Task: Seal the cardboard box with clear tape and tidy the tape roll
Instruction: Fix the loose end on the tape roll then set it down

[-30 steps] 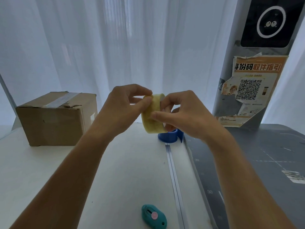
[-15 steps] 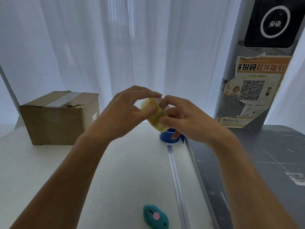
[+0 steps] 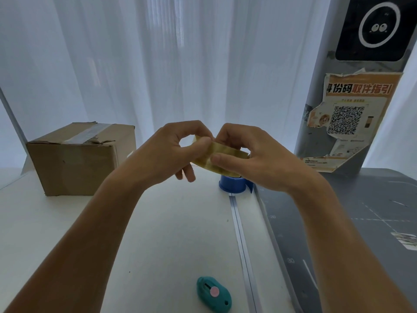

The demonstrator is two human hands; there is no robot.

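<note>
Head camera looks forward-down, close over hands (image 3: pixel 216 154).

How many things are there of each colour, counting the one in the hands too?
Brown: 1, cardboard box
Yellowish: 1, tape roll
Blue: 1, round holder
Teal: 1, little cutter
Total: 4

The cardboard box (image 3: pixel 74 161), taped across its top, stands at left; the yellowish tape roll (image 3: pixel 225 150) is tilted midair.
</note>
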